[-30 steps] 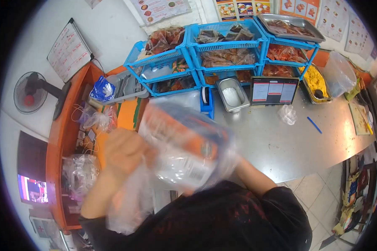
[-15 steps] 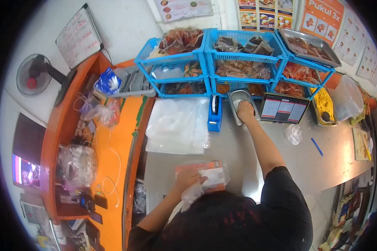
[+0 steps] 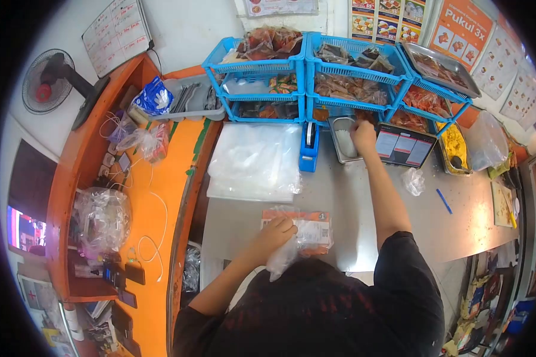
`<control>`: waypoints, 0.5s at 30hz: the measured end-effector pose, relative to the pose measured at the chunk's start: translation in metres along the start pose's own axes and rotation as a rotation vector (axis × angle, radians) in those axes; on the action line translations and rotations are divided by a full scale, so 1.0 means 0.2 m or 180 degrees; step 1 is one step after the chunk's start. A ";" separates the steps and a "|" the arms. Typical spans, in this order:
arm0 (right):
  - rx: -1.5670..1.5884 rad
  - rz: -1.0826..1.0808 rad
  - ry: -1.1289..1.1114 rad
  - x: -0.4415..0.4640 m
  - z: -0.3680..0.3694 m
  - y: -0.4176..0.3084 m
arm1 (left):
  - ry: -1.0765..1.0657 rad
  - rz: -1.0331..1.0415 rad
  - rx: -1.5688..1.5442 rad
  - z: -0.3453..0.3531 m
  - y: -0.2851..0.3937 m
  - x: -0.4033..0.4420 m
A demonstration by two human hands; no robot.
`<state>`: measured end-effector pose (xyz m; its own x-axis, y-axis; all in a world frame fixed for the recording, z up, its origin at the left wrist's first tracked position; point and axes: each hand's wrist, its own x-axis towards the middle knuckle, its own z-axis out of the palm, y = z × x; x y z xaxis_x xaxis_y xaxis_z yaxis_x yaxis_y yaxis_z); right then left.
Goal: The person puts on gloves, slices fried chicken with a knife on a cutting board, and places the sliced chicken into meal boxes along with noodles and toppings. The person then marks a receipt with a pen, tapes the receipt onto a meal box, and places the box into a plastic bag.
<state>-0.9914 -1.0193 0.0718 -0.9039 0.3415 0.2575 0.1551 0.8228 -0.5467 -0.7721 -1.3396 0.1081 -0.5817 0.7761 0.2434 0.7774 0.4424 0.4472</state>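
My left hand (image 3: 278,233) is closed on the gathered end of a clear plastic bag (image 3: 283,260) at the counter's front edge. Inside or under the plastic is an orange box (image 3: 273,215), with a white printed slip (image 3: 311,233) on top. My right arm stretches to the back, where my right hand (image 3: 365,138) is at the right rim of a metal tray (image 3: 343,143) with whitish contents. Its fingers look curled by the lower blue basket, and whatever they hold is too small to make out. A tablet (image 3: 404,146) stands just right of that hand.
Stacked blue baskets (image 3: 307,77) hold bagged food along the back. A blue tape dispenser (image 3: 308,156) and flat plastic bags (image 3: 253,160) lie left of the tray. To the right are crumpled plastic (image 3: 413,181), a blue pen (image 3: 444,202) and a yellow food tray (image 3: 457,149).
My right hand has come out of the metal tray and moved to its right rim, near the basket. My left hand still grips the bag, and the orange box shows more fully. The view has shifted slightly.
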 end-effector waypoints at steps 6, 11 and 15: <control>0.1264 -0.1435 -0.1501 -0.66 -0.34 -0.36 | 0.0386 -0.0307 0.0012 -0.01 0.12 -0.06; 0.0339 -0.2640 -0.1524 -1.13 -0.43 -0.54 | 0.1042 -0.0245 0.0325 -0.10 0.18 0.00; 0.0752 -0.2315 -0.1479 -1.16 -0.44 -0.49 | 0.0696 -0.0537 -0.0390 -0.09 0.17 -0.01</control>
<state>-0.7616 -1.1393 0.1362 -0.8250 -0.4888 0.2837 -0.5590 0.6316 -0.5373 -0.7481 -1.3341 0.1386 -0.7483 0.5751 0.3306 0.6384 0.4891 0.5944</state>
